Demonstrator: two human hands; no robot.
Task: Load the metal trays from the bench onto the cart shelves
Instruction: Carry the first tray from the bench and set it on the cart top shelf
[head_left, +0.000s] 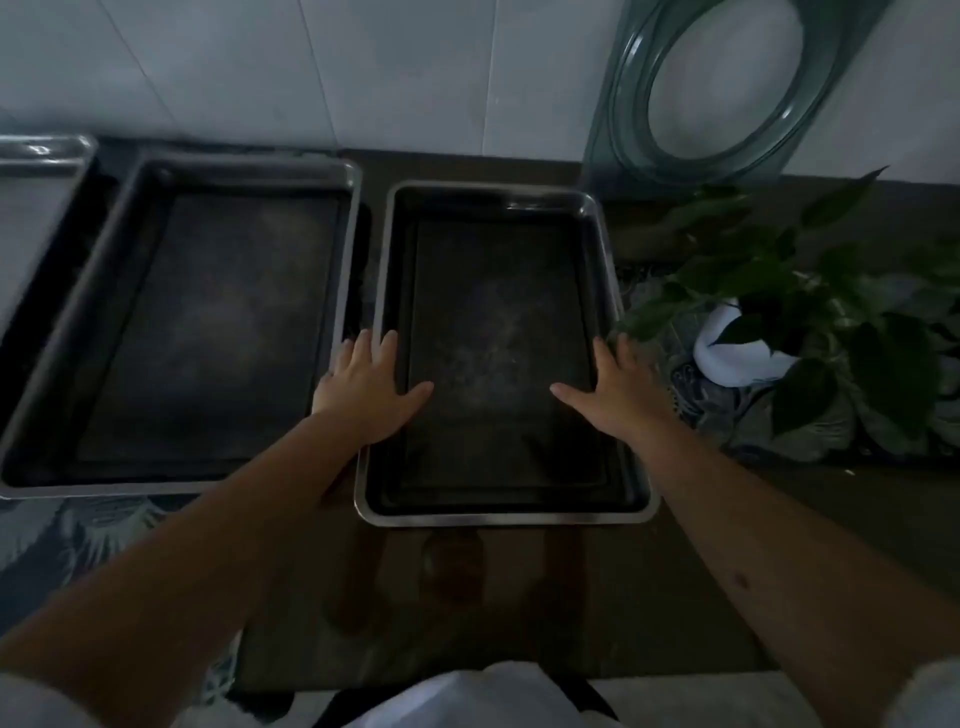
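Note:
A rectangular metal tray (498, 517) lies on the dark bench (519, 597) right in front of me. My left hand (371, 387) rests on its left rim, fingers spread, thumb inside the tray. My right hand (618, 389) rests on its right rim the same way, thumb pointing inward. Neither hand has closed around the rim. A larger metal tray (78, 332) sits to the left, almost touching the first. The corner of a third tray (41, 161) shows at the far left.
A leafy potted plant (810, 322) in a white pot stands close to the right of the tray. A green-tinted glass panel with a round hole (628, 135) leans on the tiled wall behind. A patterned cloth (62, 530) covers the bench's left front.

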